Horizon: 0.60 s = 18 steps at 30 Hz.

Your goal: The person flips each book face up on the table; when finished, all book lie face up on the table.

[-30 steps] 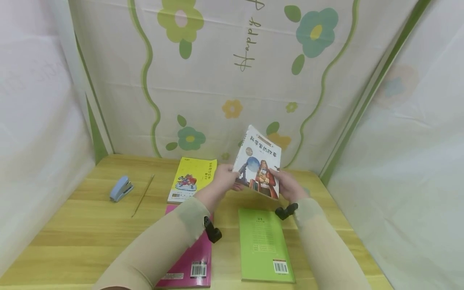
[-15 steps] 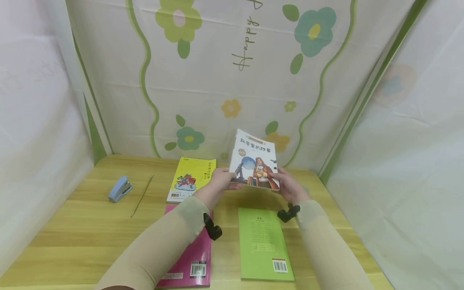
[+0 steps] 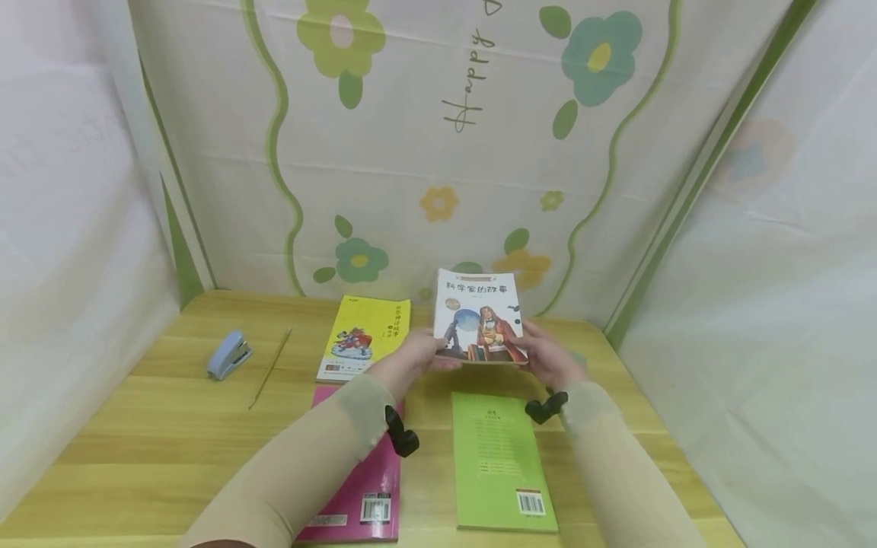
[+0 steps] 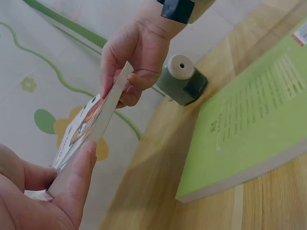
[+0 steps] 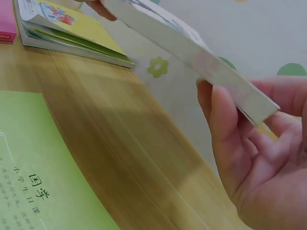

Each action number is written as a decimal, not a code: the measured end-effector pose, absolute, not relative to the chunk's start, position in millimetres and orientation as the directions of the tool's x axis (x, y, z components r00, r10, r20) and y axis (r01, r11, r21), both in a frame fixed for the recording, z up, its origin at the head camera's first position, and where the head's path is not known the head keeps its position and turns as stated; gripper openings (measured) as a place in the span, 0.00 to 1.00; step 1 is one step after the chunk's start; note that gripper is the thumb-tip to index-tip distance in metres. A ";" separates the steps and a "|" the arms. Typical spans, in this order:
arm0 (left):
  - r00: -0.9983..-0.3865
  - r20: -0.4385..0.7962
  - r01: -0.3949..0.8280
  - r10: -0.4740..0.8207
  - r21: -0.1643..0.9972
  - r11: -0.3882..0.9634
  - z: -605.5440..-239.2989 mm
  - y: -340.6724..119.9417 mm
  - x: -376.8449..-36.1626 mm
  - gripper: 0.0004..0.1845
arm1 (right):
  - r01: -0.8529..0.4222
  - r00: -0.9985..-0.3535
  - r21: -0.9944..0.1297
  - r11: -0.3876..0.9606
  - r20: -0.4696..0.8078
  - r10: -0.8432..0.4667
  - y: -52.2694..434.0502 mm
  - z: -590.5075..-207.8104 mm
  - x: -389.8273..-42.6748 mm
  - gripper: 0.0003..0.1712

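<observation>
A white-covered book (image 3: 479,316) with a long-haired figure in a red coat on its front is held up over the back of the table. My left hand (image 3: 413,356) grips its lower left edge, thumb on the cover and fingers beneath. On the opposite side my right hand (image 3: 548,358) pinches the lower right edge the same way. Both wrist views show the book's page edge (image 4: 108,108) clear of the tabletop. Below it lies a green book (image 3: 503,462), back cover up. Left of that, a yellow book (image 3: 363,335) lies behind a magenta book (image 3: 373,487), which my left forearm partly covers.
On the left of the wooden table (image 3: 171,441) are a blue stapler (image 3: 228,356) and a thin pencil-like stick (image 3: 270,369). A dark green pencil sharpener (image 4: 180,81) stands beyond the green book in the left wrist view. Flowered white cloth (image 3: 411,152) hangs behind.
The white book has come down and levelled from its slant, its cover tipping back from upright. Both hands have kept hold of it. The other books have stayed put.
</observation>
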<state>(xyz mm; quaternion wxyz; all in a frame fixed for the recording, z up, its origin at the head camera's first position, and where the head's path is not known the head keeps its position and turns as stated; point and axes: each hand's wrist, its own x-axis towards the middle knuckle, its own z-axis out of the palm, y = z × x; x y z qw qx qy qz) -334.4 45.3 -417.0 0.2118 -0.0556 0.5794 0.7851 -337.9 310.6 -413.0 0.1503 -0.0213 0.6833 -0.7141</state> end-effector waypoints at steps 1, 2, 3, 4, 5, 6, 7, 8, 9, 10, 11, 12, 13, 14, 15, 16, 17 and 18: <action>-0.901 -0.332 -0.399 0.280 0.887 -0.230 -419.1 45.2 -334.8 0.19 | 0.188 -0.955 -0.982 -0.020 -0.178 -0.236 310.2 -415.9 -339.6 0.35; -0.897 -0.332 -0.401 0.293 0.889 -0.222 -421.3 45.3 -335.3 0.19 | 0.190 -0.958 -0.982 -0.017 -0.182 -0.224 309.7 -418.7 -341.0 0.35; -0.892 -0.333 -0.407 0.307 0.887 -0.218 -423.6 45.3 -335.6 0.19 | 0.194 -0.960 -0.981 -0.016 -0.186 -0.210 309.3 -421.3 -342.1 0.34; -0.887 -0.337 -0.413 0.317 0.884 -0.217 -425.5 45.7 -335.8 0.19 | 0.197 -0.962 -0.980 -0.013 -0.190 -0.193 308.8 -423.1 -342.6 0.34; -0.882 -0.340 -0.420 0.327 0.880 -0.219 -427.3 46.1 -335.8 0.20 | 0.197 -0.964 -0.980 -0.002 -0.193 -0.182 308.3 -424.7 -342.7 0.33; -0.879 -0.342 -0.426 0.333 0.877 -0.223 -429.2 46.6 -335.9 0.21 | 0.199 -0.965 -0.980 0.007 -0.197 -0.170 307.8 -426.3 -342.6 0.33; -0.877 -0.343 -0.429 0.338 0.874 -0.227 -431.2 47.1 -336.0 0.21 | 0.202 -0.967 -0.979 0.016 -0.202 -0.155 307.2 -427.7 -342.4 0.33; -0.876 -0.343 -0.431 0.338 0.872 -0.233 -432.9 47.5 -335.8 0.22 | 0.210 -0.968 -0.977 0.016 -0.211 -0.135 306.5 -429.0 -342.1 0.33; -0.875 -0.347 -0.437 0.337 0.867 -0.241 -434.8 48.0 -335.9 0.23 | 0.219 -0.968 -0.976 0.015 -0.219 -0.120 305.9 -430.3 -341.8 0.33; -0.876 -0.348 -0.438 0.334 0.865 -0.246 -436.7 48.7 -335.9 0.24 | 0.224 -0.969 -0.974 0.015 -0.224 -0.108 305.6 -431.8 -341.4 0.33; -0.875 -0.353 -0.442 0.331 0.861 -0.251 -438.6 49.3 -336.0 0.25 | 0.232 -0.968 -0.973 0.013 -0.232 -0.095 305.2 -433.4 -341.0 0.33; -0.875 -0.357 -0.445 0.326 0.859 -0.253 -440.5 50.1 -336.2 0.25 | 0.242 -0.967 -0.970 0.005 -0.242 -0.078 304.7 -435.0 -340.8 0.33; -0.874 -0.365 -0.451 0.321 0.855 -0.256 -442.3 50.8 -336.4 0.25 | 0.255 -0.965 -0.967 -0.006 -0.254 -0.057 304.2 -436.7 -340.7 0.33; -0.873 -0.373 -0.456 0.314 0.853 -0.255 -444.1 51.6 -336.5 0.25 | 0.264 -0.964 -0.965 -0.013 -0.263 -0.045 303.9 -438.5 -340.7 0.33; -0.872 -0.378 -0.459 0.309 0.851 -0.254 -445.8 52.5 -336.7 0.25 | 0.271 -0.962 -0.963 -0.011 -0.270 -0.035 303.6 -440.3 -340.8 0.33; -0.873 -0.382 -0.461 0.304 0.850 -0.253 -447.4 53.4 -336.8 0.24 | 0.276 -0.961 -0.961 -0.008 -0.276 -0.023 303.5 -442.2 -340.8 0.32; -0.872 -0.388 -0.464 0.300 0.848 -0.254 -448.9 54.4 -337.1 0.24 | 0.284 -0.959 -0.959 -0.007 -0.284 -0.007 303.1 -444.2 -340.9 0.32; -0.872 -0.389 -0.465 0.297 0.848 -0.255 -450.2 55.3 -337.4 0.24 | 0.291 -0.957 -0.957 -0.004 -0.291 0.003 302.9 -446.2 -341.0 0.31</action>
